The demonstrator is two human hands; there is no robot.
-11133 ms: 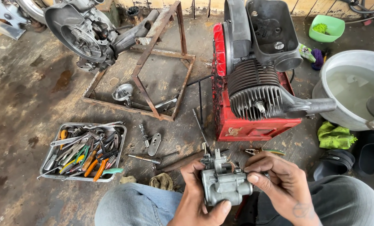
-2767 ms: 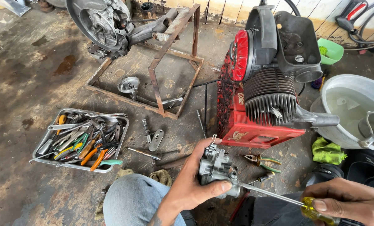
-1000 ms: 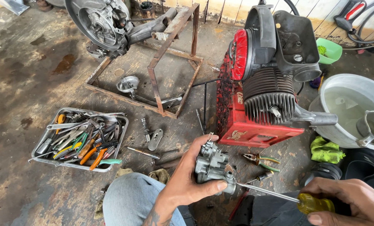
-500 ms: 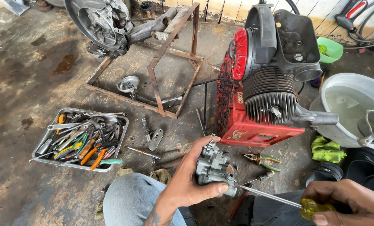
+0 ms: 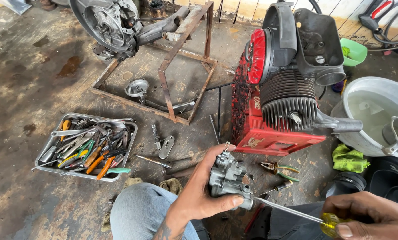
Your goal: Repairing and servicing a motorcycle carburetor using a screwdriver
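My left hand (image 5: 198, 195) grips a grey metal carburettor (image 5: 228, 178) above my knee, thumb along its underside. My right hand (image 5: 371, 218) at the lower right holds a screwdriver with a yellow translucent handle (image 5: 330, 222). Its long steel shaft (image 5: 285, 211) runs up and left, and the tip rests against the carburettor's lower right corner.
A black finned engine (image 5: 290, 100) sits on a red crate (image 5: 270, 133) just beyond my hands. Pliers (image 5: 276, 169) lie below it. A metal tray of tools (image 5: 85, 146) is at left, a rusty frame (image 5: 163, 84) behind, a water basin (image 5: 377, 118) and green rag (image 5: 348, 158) at right.
Earlier both hands held the carburettor. My right hand then took up the screwdriver; over the last second its tip has stayed at the carburettor while the hand shifted slightly.
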